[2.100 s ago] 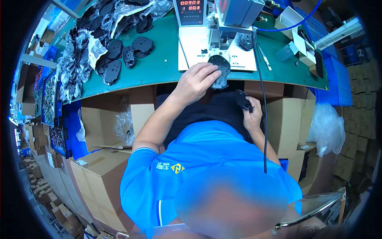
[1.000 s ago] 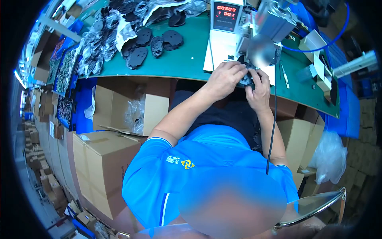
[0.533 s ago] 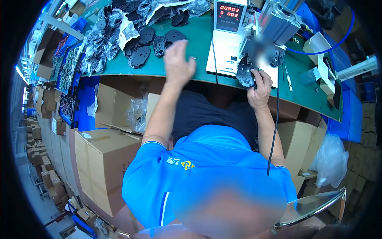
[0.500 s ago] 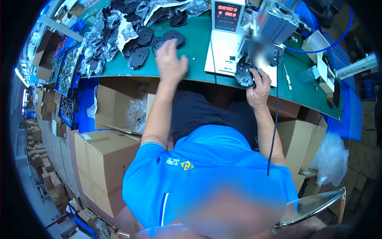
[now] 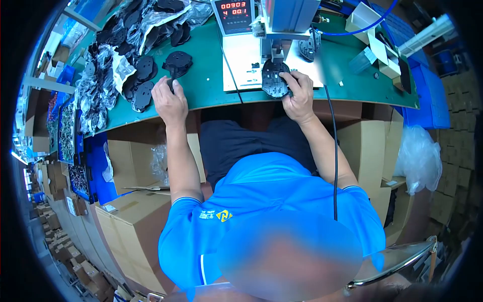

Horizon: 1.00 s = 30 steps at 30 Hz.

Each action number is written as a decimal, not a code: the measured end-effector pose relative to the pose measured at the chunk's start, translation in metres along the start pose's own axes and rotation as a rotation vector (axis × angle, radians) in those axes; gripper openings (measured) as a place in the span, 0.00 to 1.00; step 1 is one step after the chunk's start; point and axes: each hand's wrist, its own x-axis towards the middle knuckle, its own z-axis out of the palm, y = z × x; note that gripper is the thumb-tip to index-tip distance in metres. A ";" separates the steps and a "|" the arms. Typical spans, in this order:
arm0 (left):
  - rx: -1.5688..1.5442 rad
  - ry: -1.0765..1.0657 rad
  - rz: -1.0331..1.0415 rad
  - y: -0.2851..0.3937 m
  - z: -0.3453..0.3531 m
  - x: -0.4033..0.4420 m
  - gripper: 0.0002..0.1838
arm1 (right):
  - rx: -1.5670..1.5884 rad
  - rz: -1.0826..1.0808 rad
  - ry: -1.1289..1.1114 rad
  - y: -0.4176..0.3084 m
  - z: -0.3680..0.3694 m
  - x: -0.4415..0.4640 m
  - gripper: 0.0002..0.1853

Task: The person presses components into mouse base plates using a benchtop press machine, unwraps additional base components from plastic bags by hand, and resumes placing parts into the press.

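Observation:
My right hand [image 5: 299,96] pinches the near right edge of a black plastic housing [image 5: 275,80], which lies under the press head [image 5: 285,27] on the white base plate [image 5: 236,63]. Its upward side shows small moulded details. My left hand [image 5: 170,102] is at the near edge of the green bench, fingers closed on a dark plastic part [image 5: 173,82] seen nearly edge-on and partly hidden by the fingers. Just beyond it is a black rounded plate [image 5: 179,62]. More black plates [image 5: 143,95] lie to its left. Another black housing [image 5: 307,49] rests right of the press.
A controller with red digits [image 5: 235,14] stands left of the press. Crumpled plastic bags [image 5: 95,95] and more black plates cover the bench's left side. A black cable [image 5: 330,146] hangs right of my right hand. Small boxes [image 5: 385,58] stand at the right, and cartons [image 5: 136,226] are below.
The camera view has shifted. My left hand has drawn back from the plates with a dark part in its fingers. My right hand still holds the housing. The controller's lower-left digit went from 3 to 4.

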 end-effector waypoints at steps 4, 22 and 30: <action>-0.265 -0.048 0.033 0.038 -0.012 -0.014 0.13 | 0.000 -0.009 0.010 -0.002 -0.001 0.003 0.33; -0.816 -0.211 -0.026 0.111 -0.043 -0.007 0.19 | 0.103 0.083 0.020 -0.005 -0.003 0.005 0.30; -0.700 -0.255 0.515 0.163 -0.023 0.005 0.23 | 0.182 0.132 0.041 -0.021 -0.052 -0.038 0.24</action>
